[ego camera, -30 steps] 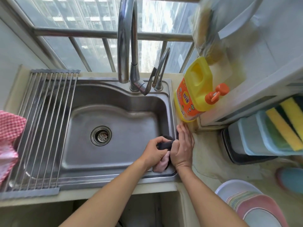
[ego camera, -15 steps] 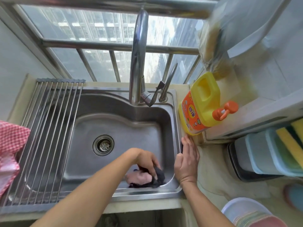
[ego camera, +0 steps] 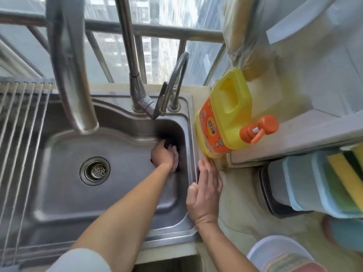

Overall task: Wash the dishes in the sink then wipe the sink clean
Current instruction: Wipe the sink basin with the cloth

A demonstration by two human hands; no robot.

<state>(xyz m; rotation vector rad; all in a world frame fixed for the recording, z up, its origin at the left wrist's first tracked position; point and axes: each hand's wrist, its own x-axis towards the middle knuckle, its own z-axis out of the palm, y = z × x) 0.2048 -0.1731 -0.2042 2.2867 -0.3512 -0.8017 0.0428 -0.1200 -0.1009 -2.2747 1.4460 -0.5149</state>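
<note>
At sink (ego camera: 110, 209) right wall, far corner: left hand (ego camera: 164, 155) presses dark cloth (ego camera: 169, 144), fingers curled over it. Right hand (ego camera: 205, 193) flat, open on right rim. No dishes in basin; washing judged done, wiping under way.

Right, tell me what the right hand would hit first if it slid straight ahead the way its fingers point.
The right hand lies flat on the counter beside the steel sink; its fingers point at the yellow detergent jug with the orange pump, probably the first contact.
</note>
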